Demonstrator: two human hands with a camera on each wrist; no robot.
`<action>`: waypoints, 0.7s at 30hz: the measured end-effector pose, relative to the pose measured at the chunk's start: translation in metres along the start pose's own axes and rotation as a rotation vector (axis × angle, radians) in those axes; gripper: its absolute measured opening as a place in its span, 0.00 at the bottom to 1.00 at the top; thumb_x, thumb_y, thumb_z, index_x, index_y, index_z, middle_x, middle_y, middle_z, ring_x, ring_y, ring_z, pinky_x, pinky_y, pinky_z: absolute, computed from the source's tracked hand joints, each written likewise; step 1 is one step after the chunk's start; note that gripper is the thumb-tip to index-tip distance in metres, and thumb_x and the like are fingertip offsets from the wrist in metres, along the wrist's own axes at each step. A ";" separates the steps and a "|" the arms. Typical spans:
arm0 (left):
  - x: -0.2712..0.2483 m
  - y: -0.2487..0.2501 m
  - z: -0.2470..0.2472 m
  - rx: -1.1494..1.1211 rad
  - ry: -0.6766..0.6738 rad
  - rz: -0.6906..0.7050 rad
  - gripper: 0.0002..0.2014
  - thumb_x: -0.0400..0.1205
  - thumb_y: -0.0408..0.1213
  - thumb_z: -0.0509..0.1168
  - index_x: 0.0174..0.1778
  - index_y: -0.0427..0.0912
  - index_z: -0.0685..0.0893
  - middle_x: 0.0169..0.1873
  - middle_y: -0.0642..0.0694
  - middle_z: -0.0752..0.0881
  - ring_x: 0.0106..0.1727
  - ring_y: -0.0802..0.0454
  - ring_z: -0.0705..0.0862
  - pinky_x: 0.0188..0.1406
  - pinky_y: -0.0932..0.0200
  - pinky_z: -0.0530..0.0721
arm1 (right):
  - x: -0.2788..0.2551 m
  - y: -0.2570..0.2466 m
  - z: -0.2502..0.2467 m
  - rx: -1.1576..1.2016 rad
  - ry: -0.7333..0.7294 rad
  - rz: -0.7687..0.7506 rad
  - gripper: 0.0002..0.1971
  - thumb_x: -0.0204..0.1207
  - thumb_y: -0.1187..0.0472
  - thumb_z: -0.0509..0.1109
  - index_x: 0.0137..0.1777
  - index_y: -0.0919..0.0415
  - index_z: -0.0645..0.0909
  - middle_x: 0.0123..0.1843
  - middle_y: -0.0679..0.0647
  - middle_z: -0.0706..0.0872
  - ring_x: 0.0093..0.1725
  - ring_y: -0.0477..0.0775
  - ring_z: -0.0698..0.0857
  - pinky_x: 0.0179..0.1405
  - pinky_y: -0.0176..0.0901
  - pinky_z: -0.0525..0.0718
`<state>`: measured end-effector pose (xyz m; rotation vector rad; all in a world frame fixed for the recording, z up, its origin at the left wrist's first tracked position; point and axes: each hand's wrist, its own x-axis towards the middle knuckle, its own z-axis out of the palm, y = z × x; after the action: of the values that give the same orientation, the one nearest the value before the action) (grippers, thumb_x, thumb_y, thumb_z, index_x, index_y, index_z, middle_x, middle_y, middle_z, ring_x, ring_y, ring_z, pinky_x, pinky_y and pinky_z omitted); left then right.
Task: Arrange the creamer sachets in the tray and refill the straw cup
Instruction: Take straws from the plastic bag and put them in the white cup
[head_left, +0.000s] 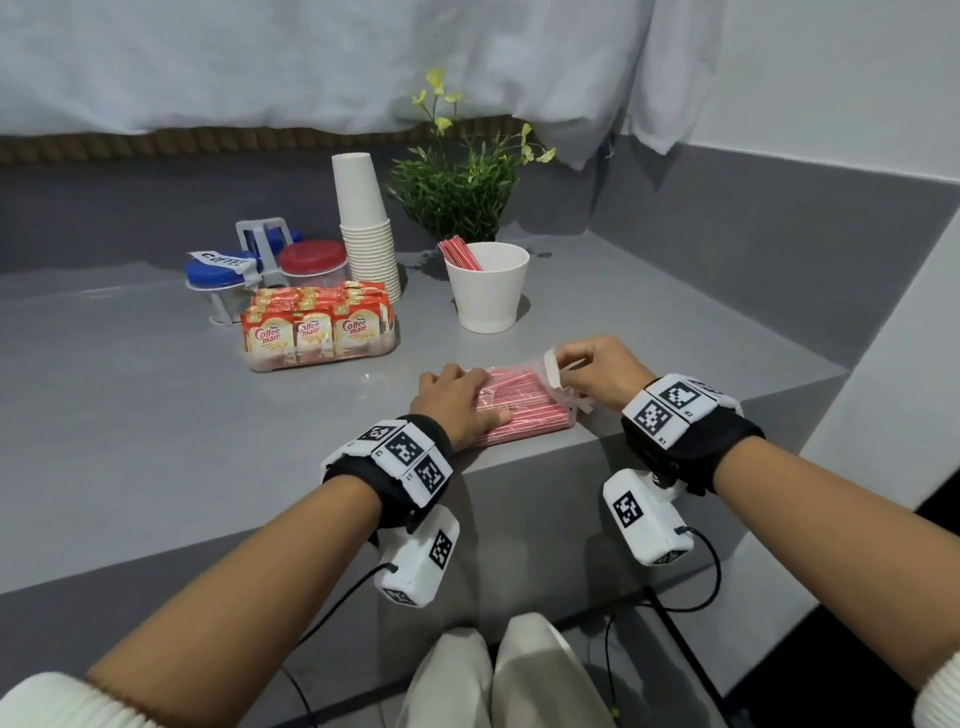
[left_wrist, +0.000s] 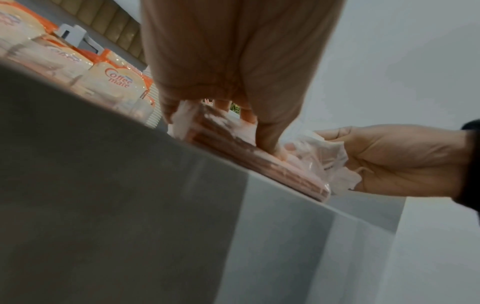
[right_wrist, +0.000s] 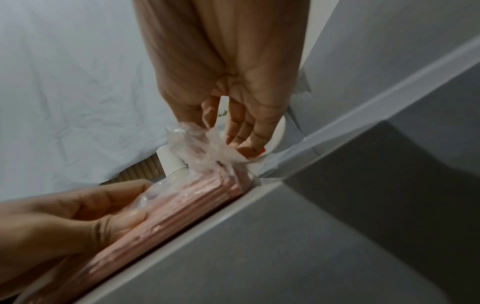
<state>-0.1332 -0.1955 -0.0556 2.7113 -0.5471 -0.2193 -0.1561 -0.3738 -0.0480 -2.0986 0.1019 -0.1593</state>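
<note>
A clear plastic bag of red straws lies at the counter's front edge. My left hand holds it down, fingers over the top and thumb along its near side. My right hand pinches the bag's loose crumpled end. Behind stands the white straw cup with a few red straws in it. Further left, the clear tray is packed with upright orange creamer sachets.
A stack of white paper cups, a rack with blue-lidded and red-lidded jars, and a green plant stand at the back. The grey counter drops off right beside the straw bag.
</note>
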 end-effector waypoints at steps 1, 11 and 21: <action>0.001 0.000 0.000 0.007 0.011 0.005 0.28 0.80 0.51 0.62 0.76 0.47 0.65 0.70 0.41 0.70 0.71 0.40 0.64 0.71 0.45 0.67 | 0.000 0.002 0.001 0.016 -0.004 -0.006 0.13 0.73 0.77 0.65 0.41 0.59 0.86 0.39 0.53 0.85 0.33 0.53 0.82 0.25 0.36 0.81; 0.008 0.002 0.001 -0.018 0.038 0.009 0.23 0.81 0.49 0.63 0.70 0.47 0.67 0.67 0.43 0.72 0.68 0.41 0.67 0.67 0.46 0.69 | 0.007 0.005 0.005 0.026 0.001 0.040 0.09 0.75 0.74 0.65 0.41 0.64 0.85 0.39 0.55 0.84 0.39 0.57 0.82 0.39 0.48 0.82; 0.012 -0.001 0.005 0.041 0.035 -0.030 0.25 0.81 0.54 0.59 0.69 0.42 0.67 0.67 0.40 0.70 0.69 0.41 0.66 0.67 0.45 0.70 | 0.015 0.008 0.003 0.157 0.117 0.089 0.10 0.73 0.76 0.67 0.36 0.64 0.85 0.33 0.57 0.83 0.31 0.55 0.78 0.26 0.36 0.80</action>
<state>-0.1230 -0.2009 -0.0621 2.7591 -0.5062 -0.1697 -0.1414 -0.3774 -0.0554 -1.9241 0.2450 -0.2294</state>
